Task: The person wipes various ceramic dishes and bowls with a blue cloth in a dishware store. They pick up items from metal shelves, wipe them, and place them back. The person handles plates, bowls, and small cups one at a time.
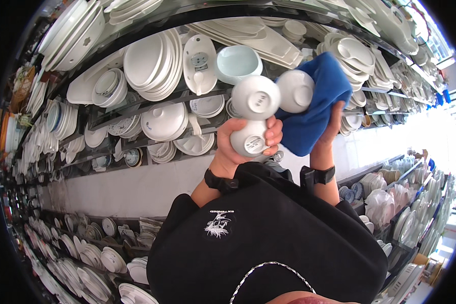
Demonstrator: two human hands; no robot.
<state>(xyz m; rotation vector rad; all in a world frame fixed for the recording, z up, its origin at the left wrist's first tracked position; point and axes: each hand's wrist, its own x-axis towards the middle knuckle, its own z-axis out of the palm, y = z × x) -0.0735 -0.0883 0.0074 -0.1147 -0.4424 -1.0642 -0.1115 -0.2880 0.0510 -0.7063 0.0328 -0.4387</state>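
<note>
My left hand (229,145) is closed around a small white bowl (250,139) whose base faces me. A second white bowl (257,97), also base outward, sits directly against it on the far side. My right hand (333,125) grips a blue cloth (323,83) that drapes over and past the fingers. Against the cloth lies a third white bowl (295,91), touching or close beside the second one. Whether my right fingers, mostly behind the cloth, press on this bowl cannot be made out.
Ahead stands a shelf with stacked white plates (149,63), a pale blue square bowl (238,64), an oval dish (199,65) and a lidded dish (164,121). More crockery shelves flank the aisle floor (121,195), with bagged ware (380,202) at right.
</note>
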